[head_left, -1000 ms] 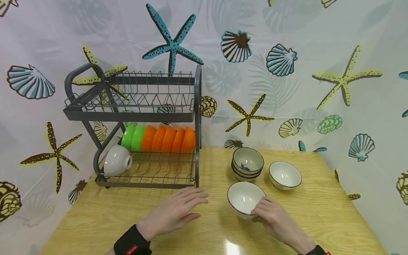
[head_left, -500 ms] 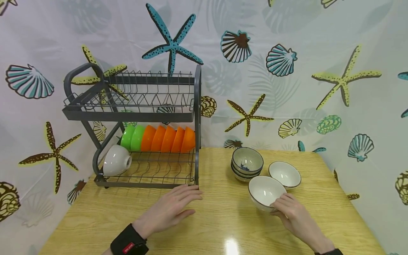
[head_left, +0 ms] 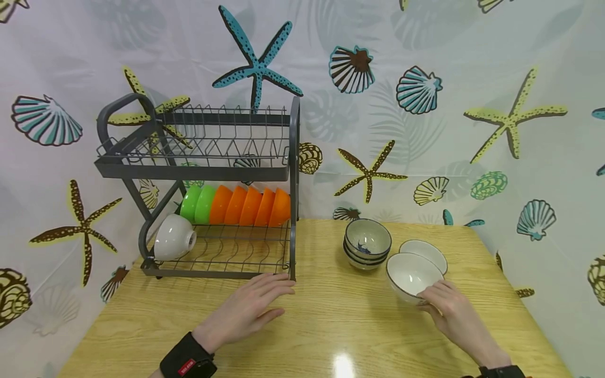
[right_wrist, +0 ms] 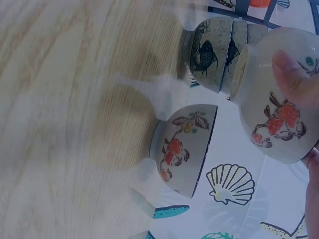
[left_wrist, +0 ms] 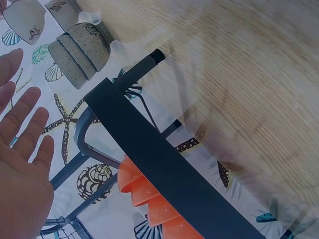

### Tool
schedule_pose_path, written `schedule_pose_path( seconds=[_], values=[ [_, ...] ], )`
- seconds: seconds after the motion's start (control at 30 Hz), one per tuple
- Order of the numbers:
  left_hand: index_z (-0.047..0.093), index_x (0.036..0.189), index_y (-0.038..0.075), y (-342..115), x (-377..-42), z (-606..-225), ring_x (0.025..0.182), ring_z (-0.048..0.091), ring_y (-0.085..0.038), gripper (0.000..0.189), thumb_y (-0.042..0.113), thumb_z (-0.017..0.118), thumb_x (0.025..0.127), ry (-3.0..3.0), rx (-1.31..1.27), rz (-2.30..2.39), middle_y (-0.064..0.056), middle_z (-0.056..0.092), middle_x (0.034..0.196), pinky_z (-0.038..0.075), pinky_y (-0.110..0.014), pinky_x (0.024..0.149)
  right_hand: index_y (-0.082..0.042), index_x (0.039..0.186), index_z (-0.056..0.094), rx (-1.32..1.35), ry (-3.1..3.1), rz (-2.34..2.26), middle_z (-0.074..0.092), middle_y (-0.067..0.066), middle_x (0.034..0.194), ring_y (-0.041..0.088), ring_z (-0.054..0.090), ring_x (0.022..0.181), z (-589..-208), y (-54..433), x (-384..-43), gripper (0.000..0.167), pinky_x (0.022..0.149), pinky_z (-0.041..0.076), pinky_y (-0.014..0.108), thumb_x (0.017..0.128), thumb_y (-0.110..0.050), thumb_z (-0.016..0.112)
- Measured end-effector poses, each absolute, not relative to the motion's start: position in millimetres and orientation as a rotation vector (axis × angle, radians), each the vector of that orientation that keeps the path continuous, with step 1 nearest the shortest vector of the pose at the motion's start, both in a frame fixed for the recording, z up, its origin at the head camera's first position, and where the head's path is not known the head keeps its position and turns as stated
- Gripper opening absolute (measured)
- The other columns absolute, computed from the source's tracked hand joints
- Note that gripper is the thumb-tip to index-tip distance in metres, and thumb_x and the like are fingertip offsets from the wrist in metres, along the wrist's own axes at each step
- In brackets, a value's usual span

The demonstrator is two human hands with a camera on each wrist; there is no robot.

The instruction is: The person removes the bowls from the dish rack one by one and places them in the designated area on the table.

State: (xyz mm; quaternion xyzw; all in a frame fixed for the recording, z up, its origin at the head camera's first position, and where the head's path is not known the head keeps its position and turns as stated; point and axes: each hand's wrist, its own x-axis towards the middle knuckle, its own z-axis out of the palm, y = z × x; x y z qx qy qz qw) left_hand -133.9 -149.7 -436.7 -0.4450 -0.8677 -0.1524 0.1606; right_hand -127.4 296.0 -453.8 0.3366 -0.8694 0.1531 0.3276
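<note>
My right hand point(head_left: 449, 312) pinches the near right rim of a white bowl point(head_left: 410, 273) with a dark edge. The right wrist view shows red fruit painted on the outside of this bowl point(right_wrist: 279, 119), with the thumb against its wall. Just behind it stands a second white bowl point(head_left: 427, 252), partly covered by the held one in the head view; similar fruit decorates that standing bowl point(right_wrist: 184, 149). To their left is a stack of grey speckled bowls point(head_left: 367, 244) with a blue fish motif. My left hand point(head_left: 248, 310) hovers in front of the dish rack, fingers extended, holding nothing.
A dark two-tier dish rack point(head_left: 219, 274) stands at the left. Its lower tier holds green bowls point(head_left: 196, 205), several orange bowls point(head_left: 250, 206) and a white bowl point(head_left: 174, 239) on its side. A patterned curtain point(head_left: 302, 52) hangs behind the wooden table point(head_left: 326, 336).
My right hand has carried the white bowl rightward and slightly back, until it overlaps the second white bowl in view. The left hand has drifted slightly left.
</note>
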Motion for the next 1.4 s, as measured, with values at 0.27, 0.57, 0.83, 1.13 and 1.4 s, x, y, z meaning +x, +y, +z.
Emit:
schedule_pose_path(
  seconds=[0.27, 0.57, 0.83, 1.13, 1.4],
  values=[
    [0.060, 0.134, 0.015, -153.5, -135.0, -440.8, 0.135, 0.055, -0.023, 0.046, 0.026, 0.075, 0.091, -2.467, -1.254, -0.434, -0.002, 0.062, 0.141, 0.048, -0.044, 0.112, -0.017, 0.081, 0.070, 0.821, -2.306, 0.343, 0.070, -0.008, 0.076, 0.010, 0.060, 0.074, -451.6, 306.4, -135.0, 0.059, 0.086, 0.043, 0.023, 0.100, -0.054, 0.029],
    [0.059, 0.134, 0.016, -157.6, -131.9, -443.0, 0.136, 0.055, -0.023, 0.047, 0.024, 0.075, 0.090, -2.531, -1.200, -0.473, -0.003, 0.061, 0.144, 0.046, -0.046, 0.114, -0.015, 0.083, 0.071, 0.780, -2.297, 0.350, 0.071, -0.005, 0.075, 0.015, 0.061, 0.073, -451.5, 319.0, -142.8, 0.056, 0.082, 0.043, 0.026, 0.097, -0.052, 0.032],
    [0.060, 0.134, 0.014, -160.5, -130.4, -445.6, 0.134, 0.056, -0.025, 0.048, 0.023, 0.076, 0.089, -2.506, -1.183, -0.465, -0.004, 0.061, 0.144, 0.046, -0.048, 0.113, -0.011, 0.081, 0.069, 0.699, -2.315, 0.331, 0.072, 0.001, 0.073, 0.020, 0.063, 0.072, -457.3, 325.7, -149.5, 0.063, 0.081, 0.042, 0.030, 0.098, -0.056, 0.029],
    [0.059, 0.133, 0.015, -161.4, -130.2, -445.3, 0.134, 0.056, -0.025, 0.048, 0.022, 0.077, 0.089, -2.504, -1.180, -0.456, -0.004, 0.061, 0.143, 0.047, -0.047, 0.112, -0.008, 0.087, 0.072, 0.628, -2.382, 0.323, 0.074, 0.006, 0.082, 0.024, 0.065, 0.075, -462.5, 326.0, -161.0, 0.024, 0.085, 0.046, 0.040, 0.068, -0.004, 0.085],
    [0.059, 0.132, 0.016, -162.7, -131.0, -447.2, 0.133, 0.057, -0.025, 0.048, 0.022, 0.078, 0.088, -2.504, -1.168, -0.469, -0.004, 0.061, 0.142, 0.047, -0.048, 0.112, -0.007, 0.086, 0.073, 0.573, -2.410, 0.345, 0.074, 0.008, 0.082, 0.026, 0.066, 0.077, -468.1, 325.1, -173.9, 0.028, 0.082, 0.049, 0.045, 0.064, 0.004, 0.086]
  ],
)
